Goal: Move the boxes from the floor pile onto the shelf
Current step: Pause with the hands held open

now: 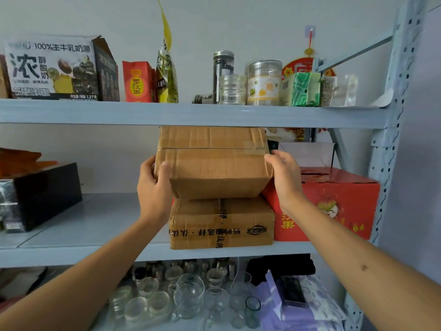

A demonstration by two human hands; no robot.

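While both hands clamp it from either side, the plain cardboard box (pixel 213 163) sits atop a printed cardboard box (pixel 222 223) on the middle shelf (pixel 78 225), its top close under the upper shelf (pixel 191 113).

Grip, left: the left hand (pixel 152 187) presses the box's left side, thumb curled over the front corner, fingers wrapped along the side wall.

Grip, right: the right hand (pixel 284 177) holds the box's right side, fingers curled over the top right edge, palm against the wall. Whether the box rests fully on the one below or is partly carried, I cannot tell; its front underside overhangs the lower box.

Below the grip: printed cardboard box, black lettering and tape across its face, standing on the middle shelf.

Right of the grip: red carton (pixel 334 201) with yellow characters, touching the right side of the lower box and just behind the right hand.

Left of the grip, well apart: black box (pixel 45 197) on the same shelf.

Above the grip, on the upper shelf: milk carton case (pixel 50 70), red packet (pixel 137 82), clear jars (pixel 262 82), green box (pixel 300 89).

Beneath the forearms, on the lowest level: cluster of glassware (pixel 181 297) and purple wrapping (pixel 305 309).
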